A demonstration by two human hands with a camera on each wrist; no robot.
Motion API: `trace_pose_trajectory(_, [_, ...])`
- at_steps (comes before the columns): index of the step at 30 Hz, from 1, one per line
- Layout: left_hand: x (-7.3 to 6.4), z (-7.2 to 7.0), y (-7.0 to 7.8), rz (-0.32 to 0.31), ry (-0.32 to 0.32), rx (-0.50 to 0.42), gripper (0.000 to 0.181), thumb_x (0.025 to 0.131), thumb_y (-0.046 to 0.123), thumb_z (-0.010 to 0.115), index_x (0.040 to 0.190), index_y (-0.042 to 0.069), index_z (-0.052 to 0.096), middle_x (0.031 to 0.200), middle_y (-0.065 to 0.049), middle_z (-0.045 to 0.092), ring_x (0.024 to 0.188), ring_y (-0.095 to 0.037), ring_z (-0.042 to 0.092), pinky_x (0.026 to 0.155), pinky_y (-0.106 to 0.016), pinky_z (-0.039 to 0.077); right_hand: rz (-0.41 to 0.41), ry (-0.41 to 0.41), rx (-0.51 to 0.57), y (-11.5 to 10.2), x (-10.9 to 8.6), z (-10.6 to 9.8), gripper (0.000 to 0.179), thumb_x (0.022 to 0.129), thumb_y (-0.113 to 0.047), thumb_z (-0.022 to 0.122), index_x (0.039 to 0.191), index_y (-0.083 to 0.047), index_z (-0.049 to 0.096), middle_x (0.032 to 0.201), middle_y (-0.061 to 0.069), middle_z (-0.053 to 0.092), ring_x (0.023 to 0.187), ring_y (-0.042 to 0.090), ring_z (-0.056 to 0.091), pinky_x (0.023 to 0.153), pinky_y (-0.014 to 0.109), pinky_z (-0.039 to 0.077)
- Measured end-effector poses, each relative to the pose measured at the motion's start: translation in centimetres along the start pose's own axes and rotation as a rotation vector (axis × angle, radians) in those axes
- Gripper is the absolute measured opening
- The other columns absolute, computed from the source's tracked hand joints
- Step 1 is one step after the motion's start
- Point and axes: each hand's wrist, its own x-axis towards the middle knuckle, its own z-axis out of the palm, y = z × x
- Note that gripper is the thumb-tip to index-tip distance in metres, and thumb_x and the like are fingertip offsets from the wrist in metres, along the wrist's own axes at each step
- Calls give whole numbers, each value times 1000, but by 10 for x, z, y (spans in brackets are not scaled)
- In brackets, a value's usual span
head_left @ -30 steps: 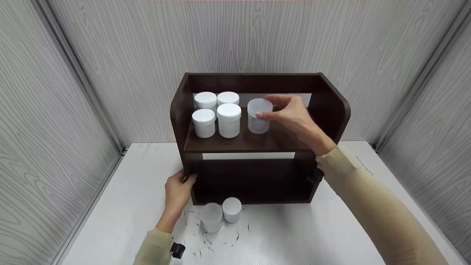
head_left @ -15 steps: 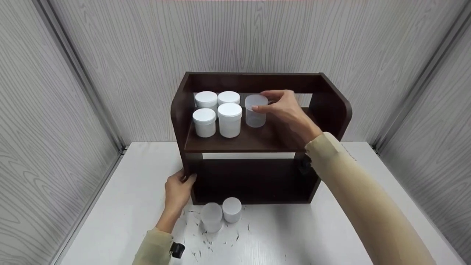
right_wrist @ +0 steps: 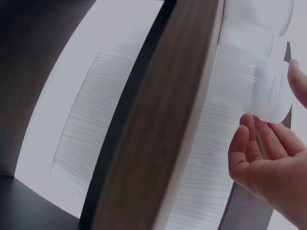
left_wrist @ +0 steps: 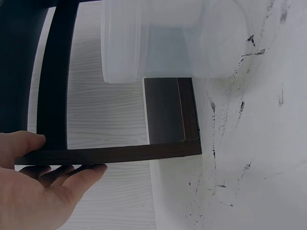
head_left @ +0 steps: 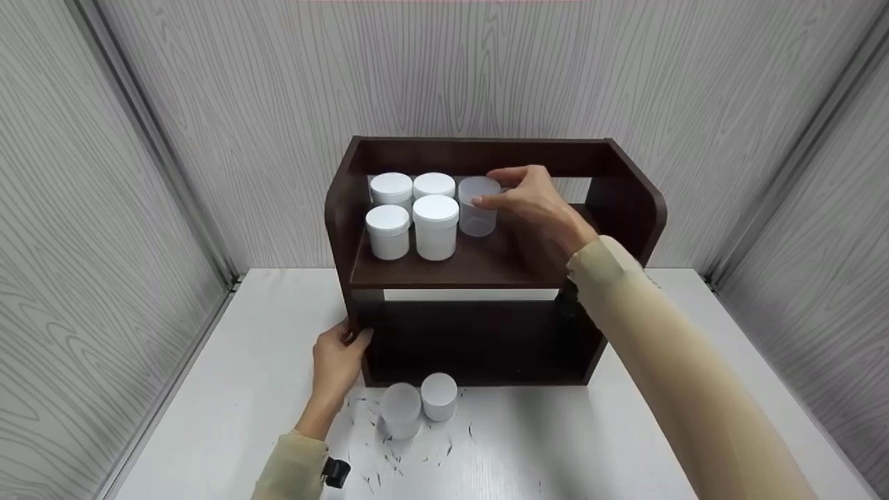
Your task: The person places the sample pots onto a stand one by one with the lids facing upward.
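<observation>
On the upper board of a dark brown two-tier shelf [head_left: 479,278], my right hand [head_left: 531,201] holds a translucent jar [head_left: 478,208] near its rim, thumb in front and fingers behind. It stands upright just right of several white-lidded jars [head_left: 436,229]. In the right wrist view the thumb and fingers lie about the jar's [right_wrist: 254,86] lid end. Low on the shelf's left side panel [left_wrist: 115,154], my left hand [head_left: 337,357] grips the edge between thumb and fingers. Near that hand, two translucent jars [head_left: 401,410] stand on the table before the shelf.
The shelf's lower tier [head_left: 479,340] is dark inside. Dark scuff marks [head_left: 389,455] streak the white table [head_left: 264,389] near the two jars. Grey wood-grain panels [head_left: 479,69] enclose the table at the back and both sides.
My right hand has moved the translucent jar back and slightly left on the upper board, closer to the white-lidded jars. The left hand keeps its grip on the side panel.
</observation>
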Motion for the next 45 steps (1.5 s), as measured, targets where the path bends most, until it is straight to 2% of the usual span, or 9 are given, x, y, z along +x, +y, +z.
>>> trace_pose_trajectory(4, [0, 1, 0, 2, 4, 8, 46, 102, 13, 65, 139, -14, 59, 134, -32, 64, 125, -44, 64, 102, -51, 55, 15, -5, -7, 0, 2, -2, 72, 84, -18, 92, 145, 2, 60, 138, 15, 65, 114, 21, 63, 101, 32, 52])
trace_pose_trajectory(11, [0, 0, 0, 19, 15, 20, 40, 102, 12, 65, 134, -12, 64, 131, -31, 66, 124, -43, 65, 101, -51, 56, 40, -7, 86, 0, 6, 0, 71, 84, -13, 91, 146, 3, 59, 138, 15, 64, 109, 20, 64, 101, 38, 54])
trace_pose_trajectory(15, [-1, 0, 0, 18, -2, 10, 44, 103, 13, 64, 139, -12, 60, 134, -31, 64, 126, -44, 63, 102, -51, 55, 61, -17, 128, 1, 6, 1, 72, 85, -12, 90, 148, 2, 57, 139, 16, 64, 108, 20, 65, 106, 46, 52])
trace_pose_trajectory(18, [-2, 0, 0, 17, -14, 10, 47, 104, 14, 63, 142, -12, 57, 136, -31, 63, 127, -44, 62, 103, -51, 55, 73, -25, 153, 2, 6, 1, 73, 86, -11, 89, 149, 2, 56, 140, 16, 63, 110, 21, 65, 107, 47, 51])
trace_pose_trajectory(26, [-1, 0, 1, 8, -12, 11, 47, 103, 14, 63, 141, -13, 57, 134, -31, 64, 125, -43, 64, 102, -50, 55, 73, -29, 151, 0, 5, 3, 73, 87, -12, 89, 150, 2, 54, 141, 18, 61, 112, 22, 64, 106, 44, 53])
trace_pose_trajectory(34, [-2, 0, 0, 8, -8, 10, 45, 103, 14, 64, 139, -12, 60, 133, -30, 65, 123, -42, 65, 101, -50, 56, 69, -44, 143, 2, 2, 0, 81, 87, -14, 89, 155, 0, 49, 149, 14, 58, 112, 20, 64, 105, 49, 51])
trace_pose_trajectory(37, [-1, 0, 0, 8, -5, 16, 45, 103, 14, 64, 139, -12, 60, 132, -30, 66, 123, -42, 65, 101, -50, 56, 36, -10, 149, 1, -3, -2, 83, 87, -13, 89, 157, 0, 47, 152, 15, 56, 117, 21, 63, 102, 44, 52])
trace_pose_trajectory(41, [1, -1, 0, 9, 5, 22, 43, 103, 14, 65, 138, -12, 61, 131, -30, 67, 123, -42, 65, 100, -50, 56, -56, 87, 125, -2, -17, -3, 84, 86, -15, 90, 156, 2, 47, 152, 17, 56, 127, 25, 58, 102, 34, 51])
trace_pose_trajectory(45, [3, -2, 1, 21, 2, 17, 45, 103, 14, 64, 139, -13, 59, 132, -31, 65, 124, -42, 65, 101, -50, 56, -167, 191, 47, -8, -41, 0, 77, 84, -20, 91, 150, -1, 56, 146, 15, 62, 121, 28, 62, 95, 32, 55])
